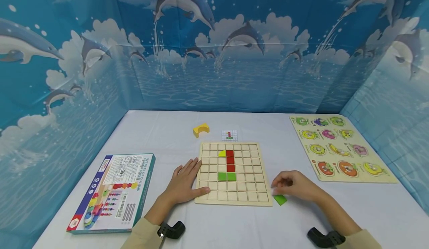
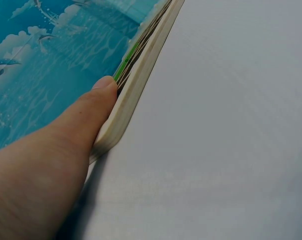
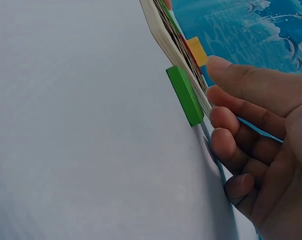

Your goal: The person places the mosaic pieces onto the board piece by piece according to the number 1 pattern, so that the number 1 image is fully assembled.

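A wooden grid board lies on the table, with red, green and yellow square tiles in some of its cells. My left hand rests along its left edge, fingers straight; the thumb lies over the rim, as the left wrist view also shows. Just off the lower right corner of the board lies a loose green tile, seen edge-on as a green block in the right wrist view. Right beside it is my right hand, fingers loosely bent, thumb apart from them and nothing between.
Behind the board lie a small printed pattern card and a yellow arch block. To the left is a flat toy box. A fruit picture board lies at the right. A dolphin-print cloth hangs around the table.
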### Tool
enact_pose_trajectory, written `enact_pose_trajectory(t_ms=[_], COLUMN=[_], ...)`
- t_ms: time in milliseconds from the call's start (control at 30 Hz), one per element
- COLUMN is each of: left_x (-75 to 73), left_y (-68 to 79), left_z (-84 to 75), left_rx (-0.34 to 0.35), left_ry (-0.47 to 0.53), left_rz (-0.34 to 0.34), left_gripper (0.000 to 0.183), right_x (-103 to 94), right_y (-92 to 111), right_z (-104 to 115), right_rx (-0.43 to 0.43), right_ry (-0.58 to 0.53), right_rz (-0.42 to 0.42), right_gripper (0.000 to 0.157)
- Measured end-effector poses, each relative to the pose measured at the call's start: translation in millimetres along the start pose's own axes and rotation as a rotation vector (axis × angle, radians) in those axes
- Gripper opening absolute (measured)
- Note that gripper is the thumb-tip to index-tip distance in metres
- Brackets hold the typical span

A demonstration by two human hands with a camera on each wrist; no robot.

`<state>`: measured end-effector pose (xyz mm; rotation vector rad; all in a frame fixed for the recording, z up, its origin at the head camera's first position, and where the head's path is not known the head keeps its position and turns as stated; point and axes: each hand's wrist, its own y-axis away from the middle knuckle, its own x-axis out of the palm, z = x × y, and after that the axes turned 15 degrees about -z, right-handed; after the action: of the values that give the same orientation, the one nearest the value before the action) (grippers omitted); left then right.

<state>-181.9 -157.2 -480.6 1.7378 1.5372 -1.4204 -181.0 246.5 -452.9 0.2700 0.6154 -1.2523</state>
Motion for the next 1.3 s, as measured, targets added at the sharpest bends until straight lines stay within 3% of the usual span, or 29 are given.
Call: enact_pose_trajectory(t_ms=[233, 533, 900, 1300], left_x=[0.1, -0.3, 0.3, -0.3], left_y=[-0.3, -0.6, -0.2, -0.9], left_z=[-0.3, -1.1, -0.6, -1.0], left_rx=[-0.011, -0.015, -0.002, -0.013], left_ry=[0.007, -0.001, -0.003, -0.001], left_rz=[0.008, 0.010, 0.002, 0.007], left_gripper=[0.099, 0.098, 0.097, 0.098], right_x=[-9.5, -10.4, -9.7, -4.7], right_y=[4.1, 4.1, 5.8, 5.3], right_z=[-2.3, -6.9, -3.1, 3.1], right_rx=[0.015, -0.088, -0.065, -0.022], right_ry=[-0.083, -0.119, -0.054, 0.051], right_rz=[0.093, 0.165, 0.141, 0.026], right_gripper=[0.020, 0.021, 0.021, 0.024])
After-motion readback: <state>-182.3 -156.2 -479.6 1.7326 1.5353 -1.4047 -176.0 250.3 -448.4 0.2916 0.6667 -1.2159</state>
